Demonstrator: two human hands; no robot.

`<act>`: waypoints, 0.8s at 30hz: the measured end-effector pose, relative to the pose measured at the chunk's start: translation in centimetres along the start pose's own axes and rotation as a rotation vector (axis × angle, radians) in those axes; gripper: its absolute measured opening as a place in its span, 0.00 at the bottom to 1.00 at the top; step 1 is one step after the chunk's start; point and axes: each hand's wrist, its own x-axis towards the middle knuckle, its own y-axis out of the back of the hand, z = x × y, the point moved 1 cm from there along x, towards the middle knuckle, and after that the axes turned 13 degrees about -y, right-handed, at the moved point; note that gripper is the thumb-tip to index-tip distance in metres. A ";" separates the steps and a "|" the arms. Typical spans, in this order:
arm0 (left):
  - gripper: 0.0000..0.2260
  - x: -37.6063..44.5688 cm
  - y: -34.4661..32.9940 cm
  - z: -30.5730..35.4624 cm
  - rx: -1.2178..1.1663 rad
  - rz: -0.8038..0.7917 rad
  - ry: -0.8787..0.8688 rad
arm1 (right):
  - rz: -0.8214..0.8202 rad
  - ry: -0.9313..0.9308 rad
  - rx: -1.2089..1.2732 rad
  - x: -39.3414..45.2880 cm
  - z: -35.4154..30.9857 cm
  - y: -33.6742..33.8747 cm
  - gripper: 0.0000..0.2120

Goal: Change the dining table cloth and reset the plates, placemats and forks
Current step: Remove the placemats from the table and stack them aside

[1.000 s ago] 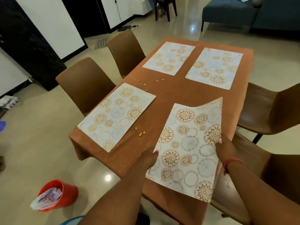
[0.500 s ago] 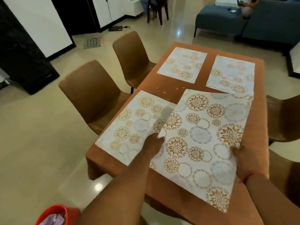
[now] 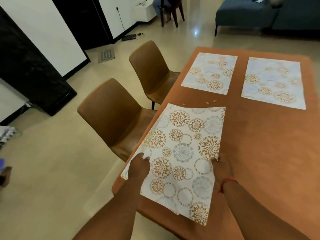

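Observation:
A white placemat [image 3: 183, 153] with gold and grey flower rings is held over the near left of the table, on top of another placemat whose corner [image 3: 125, 175] shows beside my left hand. My left hand [image 3: 139, 168] grips its left edge and my right hand [image 3: 220, 168] grips its right edge. Two more placemats lie flat at the far end, one on the left [image 3: 209, 72] and one on the right [image 3: 273, 82]. An orange-brown table cloth [image 3: 263, 144] covers the table. No plates or forks are in view.
Small crumbs [image 3: 210, 101] lie on the cloth between the mats. Two brown chairs stand at the table's left side, the near one [image 3: 110, 111] and the far one [image 3: 150, 66]. A blue sofa [image 3: 245, 14] is at the back right.
I have carried the placemat from the near right side of the table leftward over the near left placemat, which it now covers. The view swung left.

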 end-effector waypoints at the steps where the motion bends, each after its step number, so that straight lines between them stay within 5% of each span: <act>1: 0.19 0.4 0.7 -0.6 -0.006 0.007 0.018 | -0.016 -0.012 -0.006 0.3 -0.1 -1.1 0.16; 9: 0.06 4.2 2.2 -3.5 0.049 -0.035 0.046 | -0.039 -0.121 -0.226 1.4 -0.1 -7.2 0.25; 20: 0.20 10.9 1.9 -5.3 0.322 -0.297 -0.208 | 0.403 -0.257 -0.571 -0.5 0.7 -11.1 0.28; 24: 0.17 13.5 2.7 -5.9 0.115 -0.394 -0.136 | 0.481 -0.325 -0.497 -0.6 0.8 -12.8 0.29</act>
